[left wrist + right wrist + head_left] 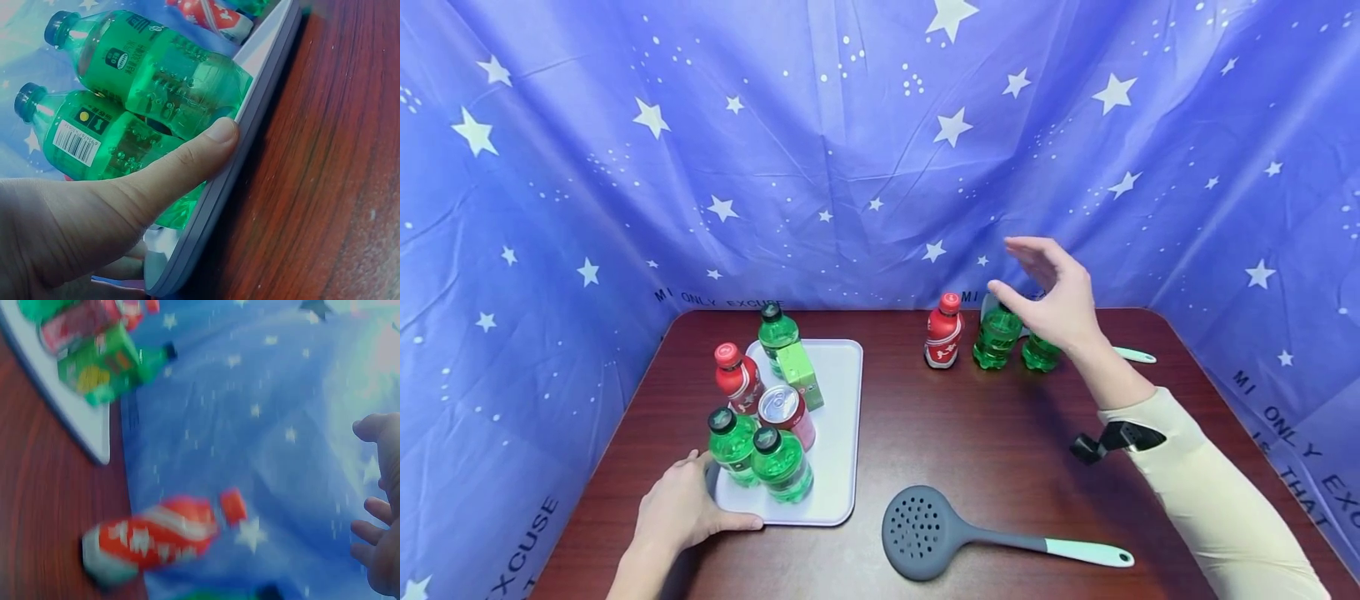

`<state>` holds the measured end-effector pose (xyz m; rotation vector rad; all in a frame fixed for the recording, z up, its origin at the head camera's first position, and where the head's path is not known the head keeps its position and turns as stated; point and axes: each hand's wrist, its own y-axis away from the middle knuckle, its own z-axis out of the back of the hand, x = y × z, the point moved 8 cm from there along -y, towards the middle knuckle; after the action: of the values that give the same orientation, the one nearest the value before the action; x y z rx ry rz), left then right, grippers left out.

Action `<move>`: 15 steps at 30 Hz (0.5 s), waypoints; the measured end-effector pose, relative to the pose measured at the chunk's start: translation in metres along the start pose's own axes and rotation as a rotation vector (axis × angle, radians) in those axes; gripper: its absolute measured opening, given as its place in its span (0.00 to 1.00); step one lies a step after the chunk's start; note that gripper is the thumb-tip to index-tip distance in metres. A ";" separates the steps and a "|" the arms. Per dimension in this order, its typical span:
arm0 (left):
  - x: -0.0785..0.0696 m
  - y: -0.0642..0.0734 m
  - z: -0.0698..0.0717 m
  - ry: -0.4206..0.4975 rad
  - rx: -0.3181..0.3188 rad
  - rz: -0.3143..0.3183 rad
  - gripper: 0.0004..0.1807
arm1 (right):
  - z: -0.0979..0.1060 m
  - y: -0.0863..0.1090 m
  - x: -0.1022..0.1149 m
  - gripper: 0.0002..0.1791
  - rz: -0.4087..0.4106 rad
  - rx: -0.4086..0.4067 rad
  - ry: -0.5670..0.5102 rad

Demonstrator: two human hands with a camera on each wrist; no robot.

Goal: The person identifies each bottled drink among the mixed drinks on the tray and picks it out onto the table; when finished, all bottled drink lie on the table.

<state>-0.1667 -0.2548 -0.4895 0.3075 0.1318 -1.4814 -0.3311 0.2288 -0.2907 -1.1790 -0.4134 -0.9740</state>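
My left hand (676,502) grips the near left corner of a white tray (840,433), its thumb (187,159) lying along the rim. On the tray stand two green soda bottles (784,471) by that hand, a red-wrapped bottle (741,383), a soda can (801,425), a green drink carton (805,379) and another green bottle (775,333) at the back. My right hand (1060,296) is raised, fingers spread and holding nothing. It overlaps two green bottles (995,340) at the back right and partly hides the right one (1040,354). Left of them stands a second red-wrapped bottle (943,333).
A grey slotted skimmer (917,533) with a mint handle lies along the front of the table. Behind the right hand another mint handle (1135,355) shows on the brown table (880,400). A blue star-patterned curtain (850,167) hangs around the back and sides.
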 end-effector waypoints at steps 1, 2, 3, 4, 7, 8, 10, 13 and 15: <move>0.000 0.000 0.000 0.001 0.002 0.001 0.76 | -0.006 0.001 0.007 0.32 0.018 0.015 -0.032; 0.000 0.000 0.000 0.000 0.004 -0.001 0.76 | -0.011 0.002 0.013 0.32 0.035 0.033 -0.068; 0.000 0.000 0.000 -0.001 0.005 -0.002 0.76 | -0.017 0.004 0.019 0.32 0.054 0.053 -0.099; 0.000 0.000 0.000 0.000 0.005 -0.002 0.76 | -0.024 0.005 0.026 0.33 0.071 0.077 -0.130; 0.000 0.001 0.001 0.000 0.001 0.003 0.76 | -0.044 0.010 0.045 0.35 0.117 0.161 -0.219; 0.000 0.001 0.001 -0.001 -0.001 0.003 0.76 | -0.051 0.012 0.051 0.36 0.131 0.188 -0.236; 0.001 0.001 0.001 -0.001 -0.003 0.004 0.77 | -0.065 0.016 0.060 0.37 0.149 0.244 -0.267; 0.000 0.002 0.000 -0.001 -0.001 0.005 0.77 | -0.085 0.024 0.070 0.38 0.175 0.306 -0.271; 0.000 0.002 0.000 -0.003 0.001 0.005 0.77 | -0.098 0.030 0.075 0.38 0.191 0.341 -0.274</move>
<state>-0.1651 -0.2545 -0.4892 0.3058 0.1277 -1.4774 -0.2857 0.1100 -0.2903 -1.0196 -0.6449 -0.5505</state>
